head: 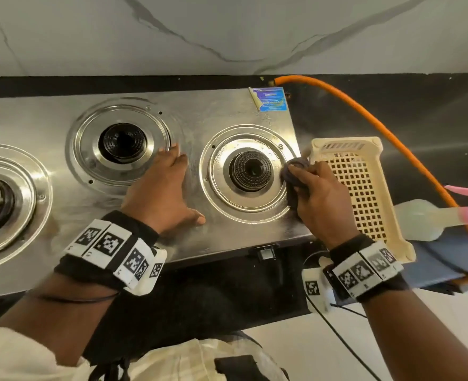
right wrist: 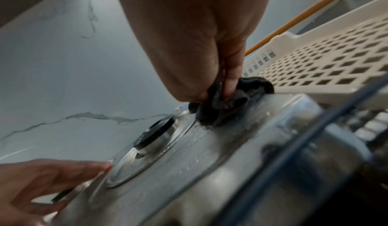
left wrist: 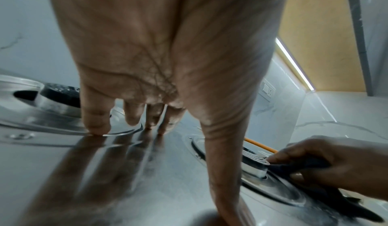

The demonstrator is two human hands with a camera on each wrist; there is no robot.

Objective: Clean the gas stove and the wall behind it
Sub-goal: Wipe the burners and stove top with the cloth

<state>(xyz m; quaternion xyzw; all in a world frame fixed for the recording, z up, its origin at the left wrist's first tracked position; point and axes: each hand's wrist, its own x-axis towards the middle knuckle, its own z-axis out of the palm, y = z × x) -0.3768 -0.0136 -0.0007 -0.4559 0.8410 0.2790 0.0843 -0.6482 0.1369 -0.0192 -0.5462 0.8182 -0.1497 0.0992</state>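
Steel stove top under us: our left hand rests flat; at three o'clock, our right hand grips a dark cloth.

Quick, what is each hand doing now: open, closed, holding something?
Left hand: open, pressed flat on the stove top.
Right hand: grips a dark cloth.

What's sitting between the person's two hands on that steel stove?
The rightmost round black burner in its steel ring, seen in the head view, between left hand and right hand.
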